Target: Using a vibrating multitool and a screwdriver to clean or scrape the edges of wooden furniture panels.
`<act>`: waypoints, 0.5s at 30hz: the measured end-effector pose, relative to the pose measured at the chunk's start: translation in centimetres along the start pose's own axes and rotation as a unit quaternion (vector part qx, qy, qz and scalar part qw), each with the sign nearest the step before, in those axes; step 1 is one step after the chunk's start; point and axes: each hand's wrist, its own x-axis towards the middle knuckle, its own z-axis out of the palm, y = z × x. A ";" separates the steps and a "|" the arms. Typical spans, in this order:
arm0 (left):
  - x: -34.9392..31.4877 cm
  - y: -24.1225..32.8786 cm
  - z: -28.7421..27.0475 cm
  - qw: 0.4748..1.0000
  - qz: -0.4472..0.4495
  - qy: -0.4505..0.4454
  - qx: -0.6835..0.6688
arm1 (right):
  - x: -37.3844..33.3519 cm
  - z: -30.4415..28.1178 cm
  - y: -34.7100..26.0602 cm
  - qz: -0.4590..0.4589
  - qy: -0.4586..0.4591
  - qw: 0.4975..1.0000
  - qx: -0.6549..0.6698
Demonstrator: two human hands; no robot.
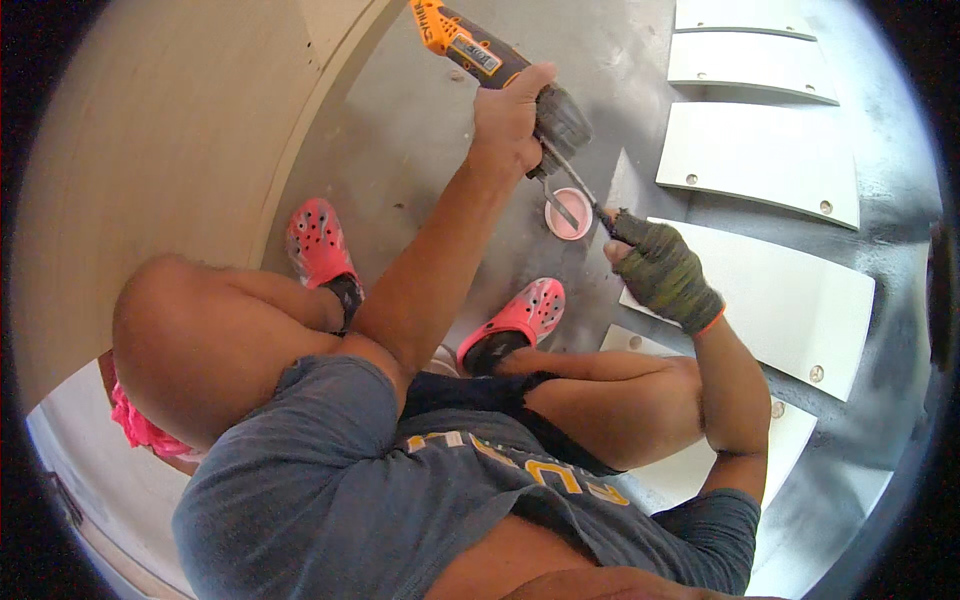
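Observation:
My bare left hand [507, 120] is wrapped round a yellow and black power tool [478, 52], near its thick dark front end. In my right hand [660, 268], which wears a dark green fingerless glove, a thin metal rod [578, 172] is gripped. Its far end meets the underside of the power tool's front, though the exact contact is too small to tell. A bent flat metal strip [562, 205] hangs below the tool's front, over a round white tub or lid [570, 232] with pink material inside. How the strip is fixed cannot be made out.
Several curved white panels [760, 160] with round holes lie in a row on the grey floor [420, 130] at the right. A pale wooden panel [190, 150] borders the left. My feet wear pink clogs [535, 308] close to the tub.

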 end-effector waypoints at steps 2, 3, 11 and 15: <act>0.2 -0.1 -0.1 0.998 0.047 0.021 0.039 | -0.1 1.0 -0.4 -0.082 0.109 0.902 -0.410; 0.2 -0.3 -0.1 0.992 0.091 0.040 0.075 | -0.2 1.4 -0.3 -0.081 0.108 0.902 -0.409; -0.1 0.3 0.0 0.994 -0.012 0.105 0.022 | 0.5 -1.2 1.2 -0.087 0.059 0.943 -0.315; 0.5 0.8 -0.4 0.994 0.030 0.094 0.040 | 1.4 -1.9 1.5 0.170 -0.098 0.962 0.192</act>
